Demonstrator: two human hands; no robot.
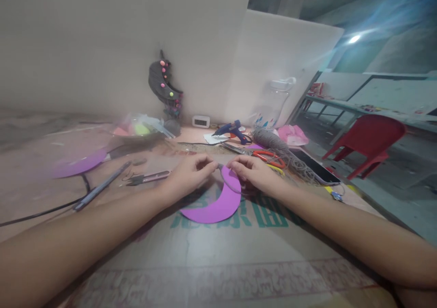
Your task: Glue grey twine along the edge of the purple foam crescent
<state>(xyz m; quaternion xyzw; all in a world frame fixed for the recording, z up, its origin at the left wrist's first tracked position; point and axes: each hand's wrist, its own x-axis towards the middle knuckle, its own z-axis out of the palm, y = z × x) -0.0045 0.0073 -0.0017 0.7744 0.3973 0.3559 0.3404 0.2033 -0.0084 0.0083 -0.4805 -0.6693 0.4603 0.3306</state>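
A purple foam crescent (215,205) lies flat on the cardboard sheet (221,253) in front of me. My left hand (191,173) pinches at the crescent's upper tip, fingers closed. My right hand (254,171) is also closed in a pinch just right of that tip, resting on the crescent's inner edge. A grey cord (228,180) runs along the inner curve between the two hands; both seem to hold it.
Behind the hands lie a blue glue gun (232,130), orange-handled pliers (269,156), a grey yarn skein (273,140), a phone (316,166), thread snips (148,177), a purple foam disc (80,163), a dark moon ornament (164,87). A red chair (368,139) stands right of the table.
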